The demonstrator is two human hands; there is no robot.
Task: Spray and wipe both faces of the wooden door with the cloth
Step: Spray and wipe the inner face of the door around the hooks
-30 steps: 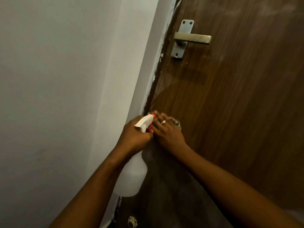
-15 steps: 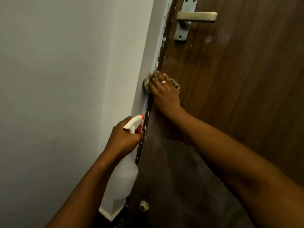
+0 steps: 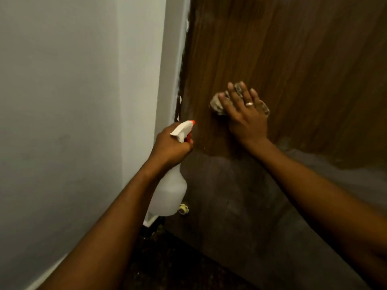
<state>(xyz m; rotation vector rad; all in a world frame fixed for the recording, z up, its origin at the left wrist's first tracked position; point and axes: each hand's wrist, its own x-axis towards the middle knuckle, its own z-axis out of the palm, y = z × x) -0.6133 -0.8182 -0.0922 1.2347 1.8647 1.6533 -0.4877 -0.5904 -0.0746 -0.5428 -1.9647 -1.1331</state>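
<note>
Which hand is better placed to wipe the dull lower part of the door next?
The right hand, probably. It already presses the cloth flat on the wooden door, just above the dull band. The left hand is closed around the spray bottle by the door's edge, so it cannot wipe.

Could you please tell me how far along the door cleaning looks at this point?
Done: the upper part of the wooden door shows clean brown grain. In hand: the right hand presses the cloth flat on the door, while the left hand holds the spray bottle. Left: the dull grey lower band looks unwiped, and the door's other face is out of view.
</note>
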